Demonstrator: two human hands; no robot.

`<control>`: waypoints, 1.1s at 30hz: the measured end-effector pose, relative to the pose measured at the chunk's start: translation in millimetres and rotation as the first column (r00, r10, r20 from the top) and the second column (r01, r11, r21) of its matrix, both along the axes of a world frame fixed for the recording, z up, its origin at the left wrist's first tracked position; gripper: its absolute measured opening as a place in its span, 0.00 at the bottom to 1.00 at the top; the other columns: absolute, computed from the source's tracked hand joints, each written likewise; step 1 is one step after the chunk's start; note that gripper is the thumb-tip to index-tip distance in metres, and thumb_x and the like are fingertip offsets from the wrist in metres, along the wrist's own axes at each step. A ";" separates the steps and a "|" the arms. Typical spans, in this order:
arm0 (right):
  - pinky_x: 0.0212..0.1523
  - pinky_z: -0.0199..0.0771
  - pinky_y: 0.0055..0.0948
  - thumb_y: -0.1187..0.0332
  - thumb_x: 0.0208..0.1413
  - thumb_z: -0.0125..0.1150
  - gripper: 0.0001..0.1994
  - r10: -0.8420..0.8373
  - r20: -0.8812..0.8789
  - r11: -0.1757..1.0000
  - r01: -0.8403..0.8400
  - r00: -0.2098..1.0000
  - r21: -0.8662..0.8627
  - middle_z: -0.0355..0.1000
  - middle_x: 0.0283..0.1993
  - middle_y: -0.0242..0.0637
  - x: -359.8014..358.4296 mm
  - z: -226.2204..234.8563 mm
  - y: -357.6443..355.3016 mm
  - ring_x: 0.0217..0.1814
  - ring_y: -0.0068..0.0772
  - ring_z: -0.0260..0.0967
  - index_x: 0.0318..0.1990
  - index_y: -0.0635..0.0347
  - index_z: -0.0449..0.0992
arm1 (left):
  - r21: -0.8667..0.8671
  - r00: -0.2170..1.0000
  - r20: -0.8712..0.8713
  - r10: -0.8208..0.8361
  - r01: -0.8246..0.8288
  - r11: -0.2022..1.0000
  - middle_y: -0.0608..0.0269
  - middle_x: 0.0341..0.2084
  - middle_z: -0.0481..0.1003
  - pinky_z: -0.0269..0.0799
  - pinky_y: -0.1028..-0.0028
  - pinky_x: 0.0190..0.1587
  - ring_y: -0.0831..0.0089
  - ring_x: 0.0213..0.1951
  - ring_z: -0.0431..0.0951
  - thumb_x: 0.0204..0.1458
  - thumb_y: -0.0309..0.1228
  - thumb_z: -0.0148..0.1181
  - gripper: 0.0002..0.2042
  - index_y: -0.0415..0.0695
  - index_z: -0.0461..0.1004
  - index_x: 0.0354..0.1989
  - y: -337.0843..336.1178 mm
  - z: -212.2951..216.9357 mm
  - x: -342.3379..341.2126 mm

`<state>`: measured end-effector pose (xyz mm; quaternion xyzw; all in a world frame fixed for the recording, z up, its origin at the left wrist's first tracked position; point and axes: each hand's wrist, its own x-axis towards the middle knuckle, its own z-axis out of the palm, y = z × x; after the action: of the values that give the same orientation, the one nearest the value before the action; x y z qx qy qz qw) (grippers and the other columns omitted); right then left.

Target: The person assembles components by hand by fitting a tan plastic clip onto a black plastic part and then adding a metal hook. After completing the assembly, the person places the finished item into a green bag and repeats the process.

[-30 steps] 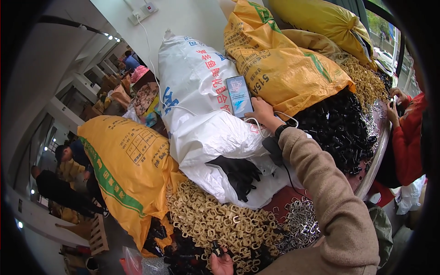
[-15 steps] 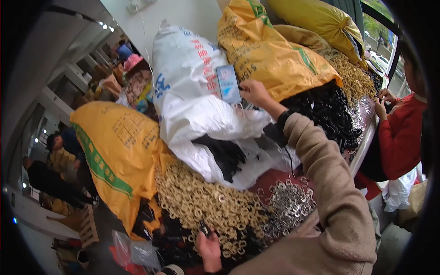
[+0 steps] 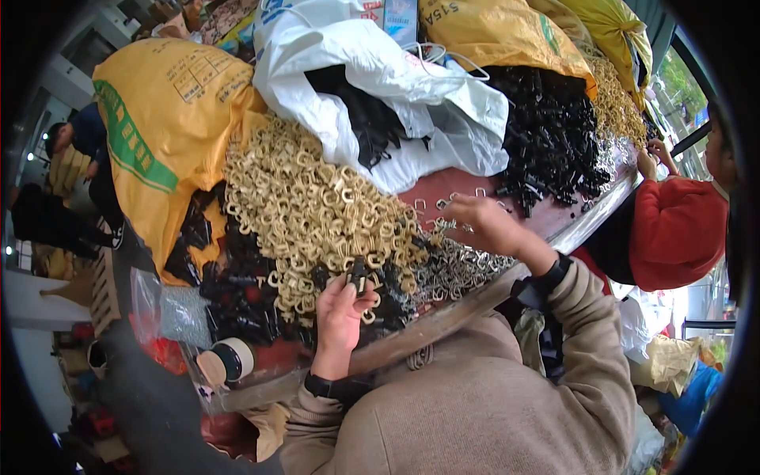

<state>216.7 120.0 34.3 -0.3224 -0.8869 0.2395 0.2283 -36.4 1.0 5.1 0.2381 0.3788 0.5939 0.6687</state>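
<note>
My left hand (image 3: pixel 339 313) is closed on a small black plastic piece (image 3: pixel 358 275), held upright between thumb and fingers. It is at the near edge of a heap of beige U-shaped pieces (image 3: pixel 297 206). My right hand (image 3: pixel 487 226) hovers above a pile of silver metal clips (image 3: pixel 459 269), palm down, with its fingers pointing left. Those fingers are blurred, and whether they hold anything cannot be made out. Black plastic pieces (image 3: pixel 237 305) lie left of my left hand, beside the beige heap.
Behind stand a yellow sack (image 3: pixel 178 95), a white sack (image 3: pixel 443 119) with black pieces inside, and another yellow sack (image 3: pixel 507 32). A blue phone-like rectangle (image 3: pixel 401 20) leans there with a white cable. Tape roll (image 3: pixel 233 358) sits near-left. A person in red (image 3: pixel 681 229) works at right.
My right hand has come away from the blue rectangle, down and nearer, to above the silver clips. My left hand still holds the black piece. The view has tilted downward.
</note>
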 end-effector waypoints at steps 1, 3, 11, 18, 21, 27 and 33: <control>0.29 0.65 0.31 0.73 0.37 0.58 0.15 -0.012 0.012 1.000 0.012 1.000 0.025 0.64 0.30 0.39 -0.9 -9.3 -14.4 0.28 0.40 0.64 0.37 0.61 0.68 | -0.012 1.000 0.003 0.000 0.000 1.000 0.57 0.28 0.71 0.70 0.81 0.30 0.73 0.28 0.73 0.48 0.30 0.48 0.11 0.35 0.66 0.38 -3.7 -0.2 1.5; 0.31 0.65 0.32 0.73 0.37 0.58 0.14 -0.050 0.038 0.998 0.049 0.998 0.027 0.64 0.31 0.39 -4.9 -19.6 -35.2 0.30 0.40 0.63 0.36 0.61 0.68 | -0.021 0.997 -0.006 -0.072 0.072 0.997 0.57 0.28 0.71 0.70 0.81 0.30 0.73 0.28 0.73 0.48 0.30 0.48 0.12 0.35 0.66 0.39 -10.0 -0.4 2.8; 0.37 0.62 0.34 0.71 0.38 0.57 0.13 -0.233 0.098 0.963 0.216 0.968 0.160 0.63 0.34 0.39 -11.6 -39.3 -69.8 0.36 0.41 0.61 0.35 0.61 0.68 | -0.084 0.979 0.049 -0.197 0.200 0.976 0.55 0.29 0.71 0.70 0.80 0.30 0.73 0.28 0.73 0.49 0.30 0.48 0.13 0.36 0.65 0.40 -25.7 -0.6 13.1; 0.37 0.61 0.33 0.71 0.38 0.56 0.12 -0.272 0.060 0.955 0.262 0.960 0.138 0.63 0.34 0.39 -12.9 -44.4 -71.7 0.36 0.40 0.61 0.35 0.60 0.68 | -0.127 0.967 0.099 -0.236 0.247 0.961 0.55 0.30 0.71 0.70 0.81 0.31 0.74 0.29 0.73 0.49 0.29 0.49 0.14 0.36 0.63 0.42 -30.7 -5.4 19.4; 0.37 0.61 0.33 0.71 0.39 0.56 0.12 -0.357 -0.017 0.917 0.354 0.934 0.184 0.63 0.34 0.38 -15.6 -41.9 -69.1 0.36 0.40 0.60 0.35 0.60 0.68 | -0.127 0.962 0.107 -0.252 0.264 0.956 0.55 0.31 0.71 0.70 0.81 0.32 0.74 0.29 0.73 0.48 0.29 0.49 0.14 0.36 0.63 0.42 -31.6 -7.6 24.8; 0.37 0.60 0.34 0.71 0.39 0.56 0.12 -0.348 0.065 0.919 0.326 0.935 0.221 0.64 0.33 0.38 -22.7 -39.7 -57.1 0.37 0.39 0.60 0.36 0.59 0.68 | -0.114 0.969 0.116 -0.217 0.230 0.967 0.56 0.30 0.70 0.67 0.83 0.29 0.77 0.27 0.70 0.48 0.29 0.49 0.13 0.36 0.63 0.42 -30.7 -12.1 33.4; 0.36 0.59 0.34 0.71 0.39 0.56 0.12 -0.295 0.091 0.939 0.271 0.951 0.210 0.64 0.33 0.37 -20.4 -37.4 -64.0 0.36 0.39 0.60 0.36 0.59 0.68 | -0.091 0.973 0.141 -0.184 0.198 0.976 0.58 0.30 0.71 0.64 0.84 0.26 0.80 0.25 0.68 0.49 0.29 0.50 0.14 0.35 0.63 0.43 -31.2 -20.3 34.1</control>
<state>196.4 55.9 -3.1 -0.4367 -0.8626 0.0961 0.2367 -2.4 -30.2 -15.2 0.1983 0.3397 0.5205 0.7579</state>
